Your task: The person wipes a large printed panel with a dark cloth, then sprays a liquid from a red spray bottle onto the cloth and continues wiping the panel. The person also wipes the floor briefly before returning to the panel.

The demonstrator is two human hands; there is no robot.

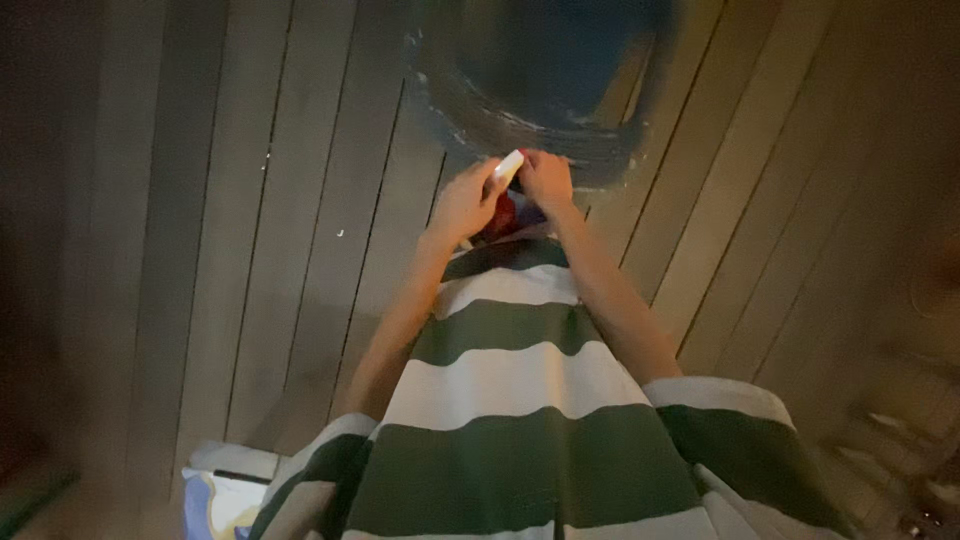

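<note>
Near the upper middle of the frame, both hands meet just above the hem of a green and white striped shirt (510,400) that fills the lower centre. The left hand (462,203) has its fingers curled around a small white oblong object (509,166), which sticks up and tilts toward the upper right; the right hand (547,180) closes on the same object from the other side, fingertips pinched at its upper end. Just below the hands, between the wrists, a red item (503,215) shows partly, too blurred and hidden to tell what it is or whether either hand holds it. Behind the hands, at the top centre, a large dark blue round container (540,90) stands on the grey wooden plank floor (250,250), its lower rim scuffed with pale marks. A few small white specks lie on the planks left of the hands. In the lower left corner a pale cloth or bag with blue and yellow patches (215,495) lies on the floor.
</note>
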